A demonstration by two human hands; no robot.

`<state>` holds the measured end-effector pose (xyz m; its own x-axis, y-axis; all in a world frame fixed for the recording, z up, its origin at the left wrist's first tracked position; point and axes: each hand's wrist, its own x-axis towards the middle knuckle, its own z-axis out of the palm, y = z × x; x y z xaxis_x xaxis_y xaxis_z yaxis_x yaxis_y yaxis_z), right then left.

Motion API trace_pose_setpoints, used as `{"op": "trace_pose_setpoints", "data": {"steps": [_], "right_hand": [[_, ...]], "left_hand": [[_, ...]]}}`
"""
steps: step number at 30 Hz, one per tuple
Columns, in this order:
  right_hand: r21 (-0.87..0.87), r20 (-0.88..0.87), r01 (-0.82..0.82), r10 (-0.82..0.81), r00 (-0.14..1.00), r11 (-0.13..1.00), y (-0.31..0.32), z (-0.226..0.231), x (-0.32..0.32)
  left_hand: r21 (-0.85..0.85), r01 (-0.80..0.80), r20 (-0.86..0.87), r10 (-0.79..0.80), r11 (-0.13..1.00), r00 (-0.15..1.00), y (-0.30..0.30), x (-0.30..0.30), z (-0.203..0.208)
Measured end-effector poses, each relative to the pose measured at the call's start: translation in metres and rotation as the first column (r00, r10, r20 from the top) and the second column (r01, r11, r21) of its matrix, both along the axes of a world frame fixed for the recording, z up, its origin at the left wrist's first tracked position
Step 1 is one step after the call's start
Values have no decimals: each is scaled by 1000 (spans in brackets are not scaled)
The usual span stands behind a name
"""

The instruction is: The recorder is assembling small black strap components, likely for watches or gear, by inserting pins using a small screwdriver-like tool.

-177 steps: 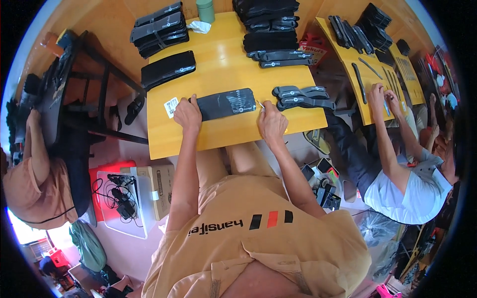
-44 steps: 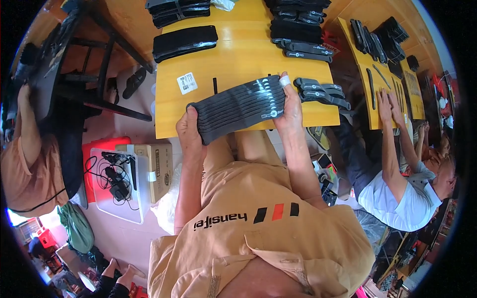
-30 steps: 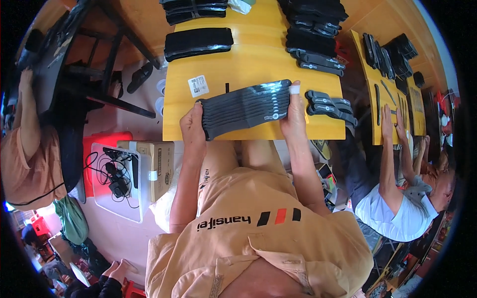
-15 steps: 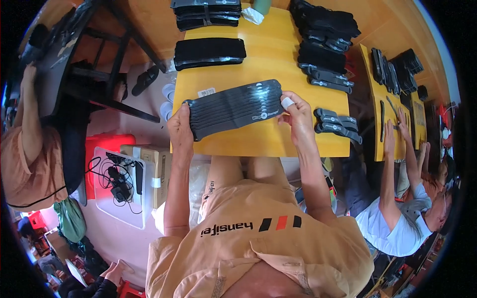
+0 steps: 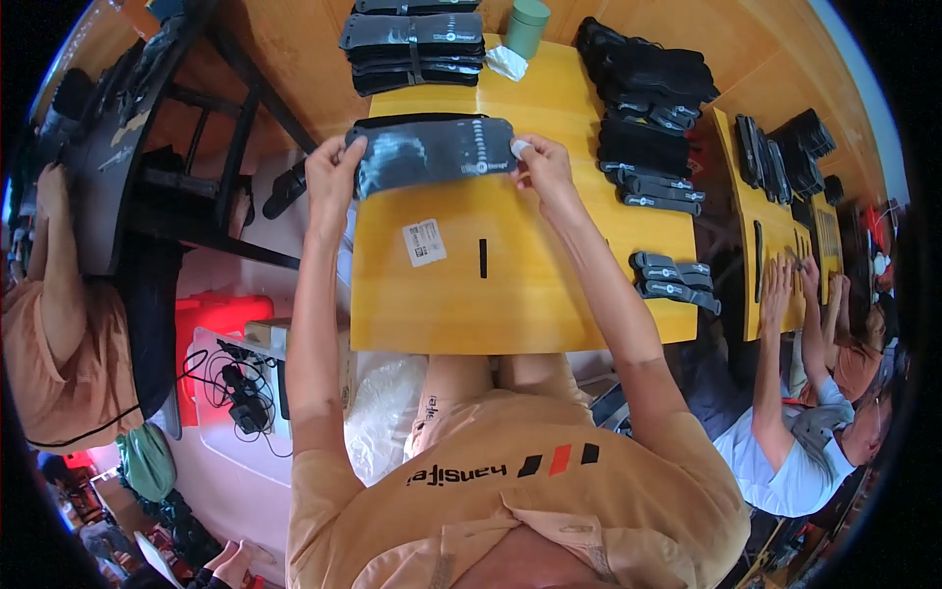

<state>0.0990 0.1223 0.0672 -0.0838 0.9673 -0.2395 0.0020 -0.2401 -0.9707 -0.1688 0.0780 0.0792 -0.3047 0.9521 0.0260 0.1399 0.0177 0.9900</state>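
Note:
A flat stack of black straps (image 5: 432, 157) with pale printing is stretched level between my two hands over the far left part of the yellow table (image 5: 559, 304). My left hand (image 5: 334, 182) pinches its left end, and my right hand (image 5: 545, 175), with white tape on a finger, is closed on its right end. Just behind it shows the dark edge of another strap pile, mostly hidden. Nearer to me on the tabletop lie a white label (image 5: 425, 242) and a short black strip (image 5: 483, 258).
At the back left stands a banded strap stack (image 5: 412, 44), beside a white tissue (image 5: 506, 63) and a green canister (image 5: 527, 29). Black strap piles (image 5: 648, 74) and small strap bundles (image 5: 675, 280) line the right side. A co-worker's hands (image 5: 780, 294) are at a neighbouring table.
Both hands have carried the strap stack away from me and slightly left, over the pile there. The label shows more fully and the black strip has come into view.

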Motion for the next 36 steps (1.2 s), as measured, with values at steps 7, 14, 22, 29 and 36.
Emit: {"op": "trace_pose_setpoints", "data": {"steps": [7, 14, 22, 29, 36], "right_hand": [[103, 103, 137, -147, 984, 985, 39, -23, -31], [282, 375, 135, -238, 896, 950, 46, -58, -29], [328, 516, 99, -265, 815, 940, 33, -49, -40], [319, 473, 127, -274, 838, 939, 38, -56, -38], [388, 314, 172, -305, 899, 906, 6, -40, -15]], "left_hand": [[-5, -208, -370, 191, 978, 909, 67, -28, -27], [-9, -289, -573, 232, 957, 786, 61, -11, -37], [132, -269, -541, 297, 954, 787, 55, -15, -71], [140, -260, -497, 295, 955, 816, 51, -11, -69], [204, -301, -461, 363, 932, 810, 49, -20, -65]]}}
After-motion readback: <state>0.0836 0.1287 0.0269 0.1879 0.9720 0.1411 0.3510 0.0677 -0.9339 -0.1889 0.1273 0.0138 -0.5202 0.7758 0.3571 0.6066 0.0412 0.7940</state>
